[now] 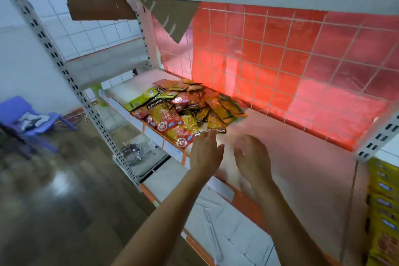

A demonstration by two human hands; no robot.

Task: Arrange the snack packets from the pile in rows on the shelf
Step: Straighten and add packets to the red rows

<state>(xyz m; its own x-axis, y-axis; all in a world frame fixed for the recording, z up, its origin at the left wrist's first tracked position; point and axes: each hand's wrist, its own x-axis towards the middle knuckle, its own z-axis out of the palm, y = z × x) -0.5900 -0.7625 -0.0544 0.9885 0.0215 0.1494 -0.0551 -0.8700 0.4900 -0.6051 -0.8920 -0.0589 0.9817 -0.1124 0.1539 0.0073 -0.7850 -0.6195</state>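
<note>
Hovering over the shelf (pixel 302 153), both hands hold nothing; the left hand (pixel 206 153) has straight fingers, tips just short of the nearest yellow packet (pixel 216 123), whose long axis points away from the person; the pile (pixel 179 110) lies ahead and leftward; the right hand (pixel 253 157), blurred with relaxed fingers, sits farther off, so the left looks better placed

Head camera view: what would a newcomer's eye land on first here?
The glowing, white-gridded red panel at the back of the shelf stands out most. Next comes the jumbled pile of yellow and red snack packets at the shelf's left end. In front, the left hand and right hand reach in, open and empty.
</note>
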